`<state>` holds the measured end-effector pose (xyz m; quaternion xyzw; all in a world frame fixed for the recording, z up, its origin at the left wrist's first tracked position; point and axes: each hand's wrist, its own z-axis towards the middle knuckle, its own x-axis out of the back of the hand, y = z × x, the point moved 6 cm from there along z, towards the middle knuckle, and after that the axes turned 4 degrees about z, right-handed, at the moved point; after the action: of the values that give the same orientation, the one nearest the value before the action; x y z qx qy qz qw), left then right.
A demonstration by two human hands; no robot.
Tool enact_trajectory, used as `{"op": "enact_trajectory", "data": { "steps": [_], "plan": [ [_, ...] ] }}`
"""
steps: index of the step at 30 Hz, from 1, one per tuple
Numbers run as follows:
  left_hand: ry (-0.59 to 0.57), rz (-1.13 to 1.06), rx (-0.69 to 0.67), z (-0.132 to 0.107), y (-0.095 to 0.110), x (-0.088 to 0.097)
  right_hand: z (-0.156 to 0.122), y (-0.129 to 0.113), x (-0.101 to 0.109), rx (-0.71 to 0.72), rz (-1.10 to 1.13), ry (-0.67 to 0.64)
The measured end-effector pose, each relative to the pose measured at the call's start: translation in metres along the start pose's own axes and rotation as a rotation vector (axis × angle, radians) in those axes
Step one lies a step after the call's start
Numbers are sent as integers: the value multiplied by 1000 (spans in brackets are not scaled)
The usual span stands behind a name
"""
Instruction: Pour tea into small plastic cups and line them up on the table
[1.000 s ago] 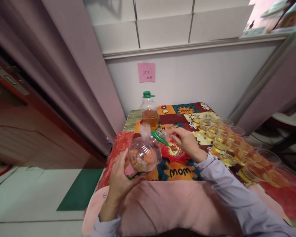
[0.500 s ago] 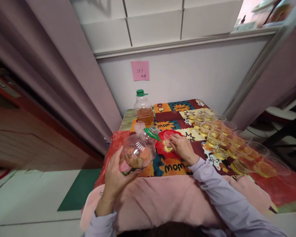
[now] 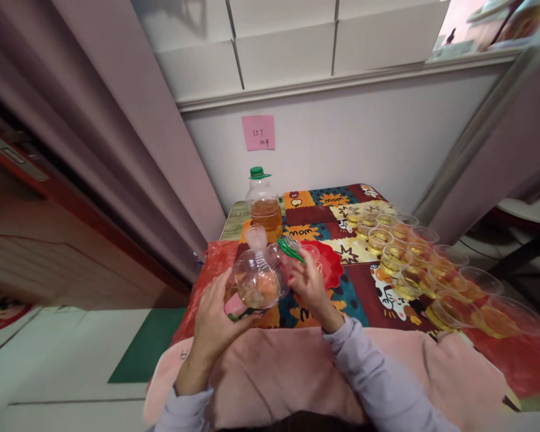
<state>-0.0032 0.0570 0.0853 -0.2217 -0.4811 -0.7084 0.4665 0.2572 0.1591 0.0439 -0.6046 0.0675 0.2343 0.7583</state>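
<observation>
My left hand is wrapped round the lower part of a clear plastic jug, which is tilted with its neck to the right. A green carrying ring circles the jug's neck. My right hand is at the jug's shoulder, its fingers curled against the side just below the ring. Behind that hand lies a red scalloped plate, and a clear plastic cup stands on it, partly hidden. The tablecloth's pattern shows through the jug, so its contents are hard to make out.
Another jug, green-capped and part full of amber liquid, stands at the back. Near it are stacked clear cups. Rows of cups holding yellow liquid fill the right side. A pink cloth covers the front edge.
My right hand has left the cup on the red plate and moved left to the jug's neck area. My left hand still holds the jug. The view has shifted slightly.
</observation>
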Motion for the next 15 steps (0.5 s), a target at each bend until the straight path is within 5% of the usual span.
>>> {"op": "enact_trajectory", "data": {
  "steps": [4,11,15],
  "plan": [
    [40,65,-70,-4,4,-3,-19,33,-38,-189,214,-212],
    [19,38,-134,-9,7,-1,-22,44,-30,-307,378,-147],
    [132,-189,92,-18,-20,17,-22,45,-28,-313,386,-150]
  ]
}}
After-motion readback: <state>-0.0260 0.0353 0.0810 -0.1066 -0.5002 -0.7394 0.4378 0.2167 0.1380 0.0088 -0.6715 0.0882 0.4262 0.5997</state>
